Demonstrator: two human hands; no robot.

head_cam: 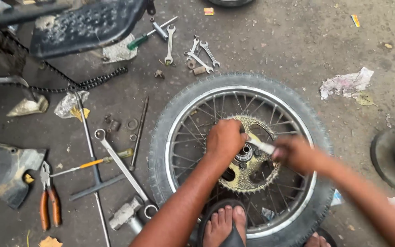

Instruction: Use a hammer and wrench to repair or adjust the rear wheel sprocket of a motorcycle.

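- A spoked motorcycle wheel with its tyre on lies flat on the grey floor, right of centre and near the person.
- A toothed sprocket, dusty yellow, sits on the wheel's hub.
- The left hand is clenched, knuckles up, resting on the sprocket's left edge just beside the hub; what it grips, if anything, is hidden.
- The right hand, blurred, grasps a pale slim tool whose tip points left towards the hub.
- A foot in a black sandal presses on the wheel's near rim; toes of a second foot show at the near right.
- Left of the wheel lie a long ring spanner, a T-handled wrench, a yellow-handled screwdriver, orange-handled pliers and a hammer.
- Far from the person, small open-ended spanners and a green-handled screwdriver are scattered.
- A drive chain trails at the far left below a black seat.
- Crumpled paper lies far right.
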